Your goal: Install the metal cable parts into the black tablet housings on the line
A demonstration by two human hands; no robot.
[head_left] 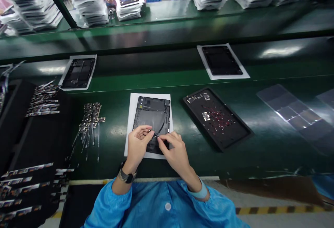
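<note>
A black tablet-like housing (pixel 153 111) lies on a white sheet (pixel 132 108) in front of me, with a yellow mark near its top left corner. Over its lower half, my left hand (pixel 138 144) pinches a small dark part at the end of a thin black cable (pixel 164 122). The fingertips of my right hand (pixel 177 151) are pressed together on the same small part, close to my left fingertips. Its exact shape is too small to tell. My hands hide some of the housing's lower edge.
Left are small circuit boards with strips (pixel 91 116) and black foam trays (pixel 47 130). Right are a black tray (pixel 227 137) of small parts and red wires, and clear plastic sheets (pixel 300 116). Two more housings (pixel 79 73) (pixel 221 60) lie behind. A person in pink stands beyond stacks (pixel 87 2).
</note>
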